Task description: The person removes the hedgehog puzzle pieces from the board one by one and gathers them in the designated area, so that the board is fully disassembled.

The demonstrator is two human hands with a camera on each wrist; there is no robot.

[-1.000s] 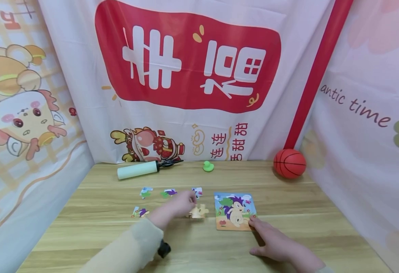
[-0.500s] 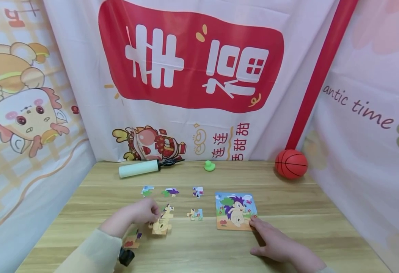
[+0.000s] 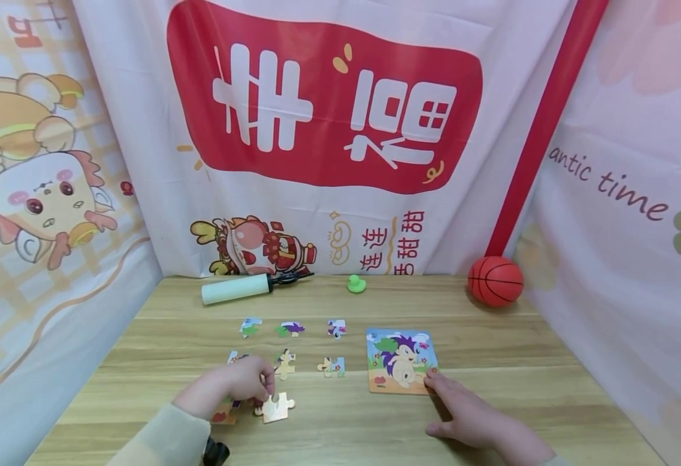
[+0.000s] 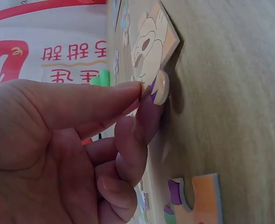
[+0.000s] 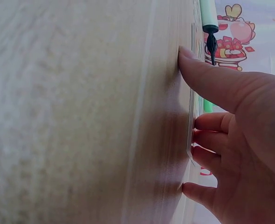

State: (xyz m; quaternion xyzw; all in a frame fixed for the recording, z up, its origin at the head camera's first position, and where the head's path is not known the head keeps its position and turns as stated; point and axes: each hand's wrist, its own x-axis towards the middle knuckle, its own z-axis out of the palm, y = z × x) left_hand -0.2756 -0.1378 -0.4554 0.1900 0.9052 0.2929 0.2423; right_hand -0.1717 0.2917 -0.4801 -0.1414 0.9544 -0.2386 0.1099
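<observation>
My left hand (image 3: 241, 377) pinches a tan jigsaw piece (image 3: 276, 409) between thumb and forefinger. In the left wrist view the jigsaw piece (image 4: 149, 51) is tilted, close over the wood; whether its edge touches is unclear. Beside that hand lies an orange-and-purple piece (image 3: 224, 413), partly covered. Beyond it are the middle-row pieces: a blue one (image 3: 235, 356) half hidden, a tan one (image 3: 285, 364) and a flowered one (image 3: 332, 367). My right hand (image 3: 468, 411) rests on the table, fingertips at the right edge of a square hedgehog picture board (image 3: 401, 362).
Farther back lie three more pieces, green-and-blue (image 3: 250, 327), green-and-purple (image 3: 290, 329) and blue-and-purple (image 3: 336, 328). Along the table's back edge stand a pale green hand pump (image 3: 237, 289), a green toy duck (image 3: 356, 284) and a red ball (image 3: 495, 281). Printed cloth hangs behind.
My left hand has gone left from the flowered piece, which now lies flat. It has taken the tan piece and brought it nearer the table's front. My right hand stays put.
</observation>
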